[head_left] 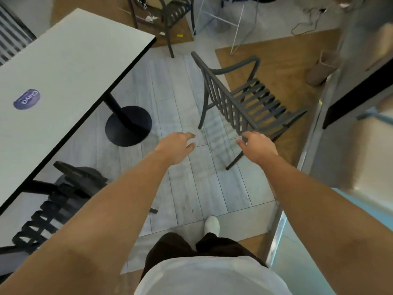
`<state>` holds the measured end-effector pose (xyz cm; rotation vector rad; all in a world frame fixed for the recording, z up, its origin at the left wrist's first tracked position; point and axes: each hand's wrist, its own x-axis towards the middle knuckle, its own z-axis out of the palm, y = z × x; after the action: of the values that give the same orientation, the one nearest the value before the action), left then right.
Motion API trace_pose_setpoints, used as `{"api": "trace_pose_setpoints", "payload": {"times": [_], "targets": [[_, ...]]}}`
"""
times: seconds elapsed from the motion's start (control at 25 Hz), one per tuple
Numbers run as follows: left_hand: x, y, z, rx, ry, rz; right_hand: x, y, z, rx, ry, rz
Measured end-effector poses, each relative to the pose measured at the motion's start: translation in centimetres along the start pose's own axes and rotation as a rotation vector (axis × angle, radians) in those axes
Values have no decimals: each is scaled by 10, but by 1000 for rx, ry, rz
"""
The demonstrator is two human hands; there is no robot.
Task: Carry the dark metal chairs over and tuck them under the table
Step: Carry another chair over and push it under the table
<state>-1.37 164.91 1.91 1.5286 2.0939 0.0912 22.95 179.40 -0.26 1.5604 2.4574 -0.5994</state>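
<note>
both arms are stretched forward. the right hand (258,146) is placed at the backrest corner of a dark metal chair (244,103) standing right of the worktop (63,67); whether its fingers grasp cannot be told. the left hand (176,145) is held released, fingers loosely curled.

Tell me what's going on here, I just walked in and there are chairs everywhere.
A person is reaching with both bare hands toward a dark metal chair that stands on the floor, away from the white table. The right hand is at the chair's backrest, though a firm grip isn't clear; the left hand is open and holds nothing. Another dark chair already sits partly under the table's near edge, and a third chair stands beyond the table's far end.
</note>
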Motion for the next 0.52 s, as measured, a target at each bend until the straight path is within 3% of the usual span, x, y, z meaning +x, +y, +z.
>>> {"api": "trace_pose_setpoints", "payload": {"times": [0.24, 0.52], "targets": [[83, 20, -24, 90, -10, 107, 46, 23, -21, 52, 75, 44], [217, 0, -61, 155, -109, 266, 125, 8, -33, 64, 29, 138]]}}
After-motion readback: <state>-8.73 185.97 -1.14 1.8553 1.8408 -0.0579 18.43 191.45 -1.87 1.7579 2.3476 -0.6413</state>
